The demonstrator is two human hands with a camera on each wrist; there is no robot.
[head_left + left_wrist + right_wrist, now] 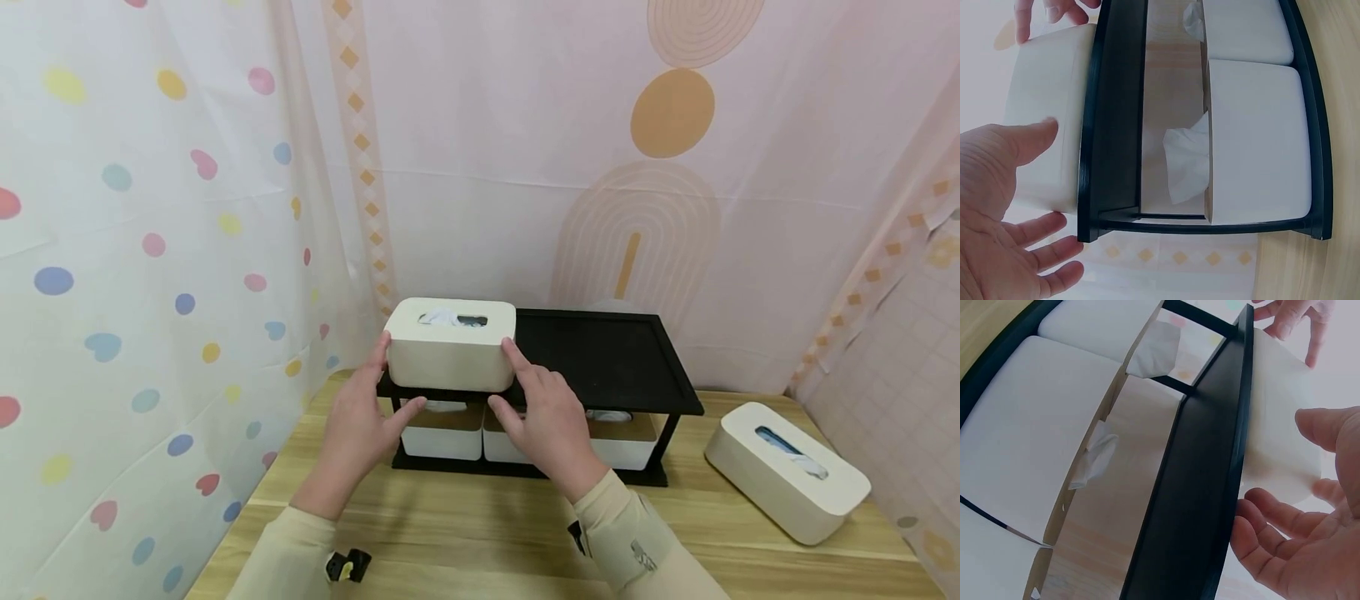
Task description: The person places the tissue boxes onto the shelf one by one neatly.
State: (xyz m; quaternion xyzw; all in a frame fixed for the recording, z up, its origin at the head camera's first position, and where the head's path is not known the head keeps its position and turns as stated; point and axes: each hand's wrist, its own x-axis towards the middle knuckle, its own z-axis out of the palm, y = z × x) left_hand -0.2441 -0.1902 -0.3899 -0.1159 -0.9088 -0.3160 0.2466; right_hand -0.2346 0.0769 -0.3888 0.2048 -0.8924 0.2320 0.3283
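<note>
A cream tissue box (450, 362) with a slot on top sits at the left end of a black two-tier rack (600, 358), on its upper board. My left hand (356, 429) touches the box's left end with nearly straight fingers, its thumb spread out low before the front face. At the opposite end, my right hand (551, 421) has its index finger along the box's right front corner, the thumb apart from it. The right wrist view shows the other right-hand fingers (1266, 540) loosely bent by the board's edge.
White boxes (442, 442) with brown tops and tissues poking out stand on the rack's lower tier. Another cream tissue box (787, 471) lies angled on the wooden table (465, 533), right of the rack. Patterned curtains (480, 167) hang behind and at both sides.
</note>
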